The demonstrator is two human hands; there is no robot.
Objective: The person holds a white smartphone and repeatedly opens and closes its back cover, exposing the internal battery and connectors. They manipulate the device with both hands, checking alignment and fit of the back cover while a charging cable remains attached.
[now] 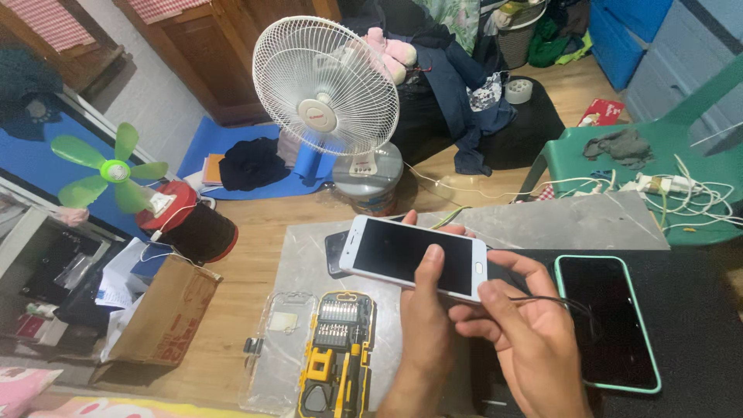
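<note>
My left hand holds a white smartphone with a dark screen, thumb resting on the glass. My right hand pinches a thin black cable or tool at the phone's lower right end. Under the white phone lies another dark phone, partly hidden. A larger phone in a mint-green case lies face up on a black mat to the right of my right hand.
A yellow and black screwdriver bit kit with its clear lid lies on the grey tabletop. A white standing fan faces me. A cardboard box, small green fan and green chair with cables surround it.
</note>
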